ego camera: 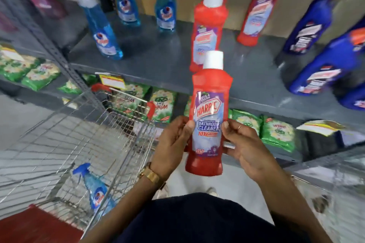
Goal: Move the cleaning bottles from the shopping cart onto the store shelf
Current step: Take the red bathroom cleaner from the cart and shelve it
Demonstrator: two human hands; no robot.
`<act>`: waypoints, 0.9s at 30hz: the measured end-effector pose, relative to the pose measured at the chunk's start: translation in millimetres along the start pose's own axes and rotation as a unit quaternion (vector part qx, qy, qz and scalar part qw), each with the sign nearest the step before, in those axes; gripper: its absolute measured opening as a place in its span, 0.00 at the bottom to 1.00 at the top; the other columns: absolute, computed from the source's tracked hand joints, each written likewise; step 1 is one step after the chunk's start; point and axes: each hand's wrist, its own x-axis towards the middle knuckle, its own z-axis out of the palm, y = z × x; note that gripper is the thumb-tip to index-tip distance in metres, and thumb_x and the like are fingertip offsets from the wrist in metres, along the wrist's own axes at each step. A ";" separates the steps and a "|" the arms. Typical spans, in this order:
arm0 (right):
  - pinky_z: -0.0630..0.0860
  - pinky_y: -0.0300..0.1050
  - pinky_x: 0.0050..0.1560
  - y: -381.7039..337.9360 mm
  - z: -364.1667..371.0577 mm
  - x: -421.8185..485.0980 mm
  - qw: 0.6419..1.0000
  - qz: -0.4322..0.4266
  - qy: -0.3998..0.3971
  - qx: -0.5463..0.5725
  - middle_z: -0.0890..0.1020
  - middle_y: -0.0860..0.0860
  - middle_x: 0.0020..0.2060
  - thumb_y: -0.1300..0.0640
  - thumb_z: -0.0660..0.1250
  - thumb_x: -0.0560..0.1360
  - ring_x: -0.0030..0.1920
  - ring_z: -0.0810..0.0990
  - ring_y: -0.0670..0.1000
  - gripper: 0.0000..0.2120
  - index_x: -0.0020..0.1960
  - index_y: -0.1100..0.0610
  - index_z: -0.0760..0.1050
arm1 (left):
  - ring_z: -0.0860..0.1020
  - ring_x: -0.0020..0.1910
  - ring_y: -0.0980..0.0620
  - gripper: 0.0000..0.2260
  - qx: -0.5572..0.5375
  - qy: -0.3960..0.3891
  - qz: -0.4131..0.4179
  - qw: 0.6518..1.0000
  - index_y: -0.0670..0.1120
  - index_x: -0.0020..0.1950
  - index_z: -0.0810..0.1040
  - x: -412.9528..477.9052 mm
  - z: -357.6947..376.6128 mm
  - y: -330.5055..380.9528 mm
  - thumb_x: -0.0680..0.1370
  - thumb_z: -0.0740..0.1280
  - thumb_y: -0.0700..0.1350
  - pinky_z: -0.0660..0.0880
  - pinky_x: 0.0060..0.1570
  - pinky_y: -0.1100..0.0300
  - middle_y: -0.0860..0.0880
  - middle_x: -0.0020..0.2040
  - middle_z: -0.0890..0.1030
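Observation:
I hold a red bathroom cleaner bottle (208, 116) with a white cap upright in front of the grey store shelf (158, 59). My left hand (171, 144) grips its left side and my right hand (245, 148) grips its right side. On the shelf stand two more red bottles (207, 25) (258, 12), three blue glass-cleaner bottles (102, 31) (126, 2) (166, 8), and dark blue bottles (324, 65) at the right. In the wire shopping cart (83, 128) at lower left lies one blue spray bottle (94, 189).
Green detergent packs (276, 134) fill the lower shelf, with more (29, 71) on the left rack. A slotted metal upright (51, 43) divides the shelves. Yellow price tags (112, 80) hang on the shelf edge. The cart has a red handle (29, 225).

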 end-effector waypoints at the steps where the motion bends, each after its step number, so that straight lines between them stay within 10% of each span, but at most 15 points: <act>1: 0.81 0.42 0.38 -1.3 -7.9 -0.4 1.000 -0.009 0.007 -0.001 0.87 0.47 0.45 0.49 0.66 0.69 0.46 0.85 0.46 0.17 0.54 0.56 0.80 | 0.84 0.43 0.44 0.12 0.004 -0.009 -0.002 1.000 0.45 0.48 0.75 4.4 7.7 2.0 0.78 0.59 0.53 0.81 0.41 0.41 0.45 0.44 0.84; 10: 0.80 0.46 0.44 -45.8 -77.8 35.2 0.982 -0.172 0.065 -0.033 0.85 0.52 0.49 0.59 0.61 0.78 0.47 0.83 0.49 0.13 0.60 0.57 0.77 | 0.76 0.50 0.48 0.10 0.048 -0.089 0.069 0.992 0.34 0.55 0.70 106.7 79.7 33.6 0.81 0.57 0.40 0.76 0.55 0.40 0.35 0.53 0.78; 16: 0.82 0.49 0.45 -78.1 -120.9 93.8 0.961 -0.253 0.102 -0.043 0.85 0.51 0.49 0.61 0.60 0.79 0.49 0.83 0.49 0.13 0.62 0.57 0.74 | 0.67 0.42 0.52 0.11 0.055 -0.111 0.139 0.983 0.32 0.56 0.69 188.9 124.4 44.2 0.81 0.58 0.41 0.68 0.33 0.53 0.34 0.42 0.72; 21: 0.81 0.42 0.46 -83.6 -134.3 134.6 0.951 -0.277 0.114 -0.081 0.85 0.47 0.50 0.63 0.60 0.79 0.47 0.83 0.41 0.13 0.63 0.57 0.73 | 0.74 0.51 0.48 0.09 -0.015 -0.084 0.116 0.990 0.33 0.57 0.70 222.4 143.4 28.0 0.82 0.56 0.38 0.74 0.54 0.45 0.40 0.51 0.76; 27: 0.80 0.39 0.49 -91.1 -139.6 160.4 0.944 -0.301 0.096 -0.090 0.80 0.53 0.58 0.63 0.61 0.79 0.51 0.83 0.42 0.14 0.63 0.54 0.72 | 0.76 0.46 0.60 0.13 -0.030 -0.030 0.142 0.989 0.34 0.59 0.69 238.2 150.4 16.3 0.81 0.56 0.42 0.76 0.47 0.70 0.44 0.53 0.76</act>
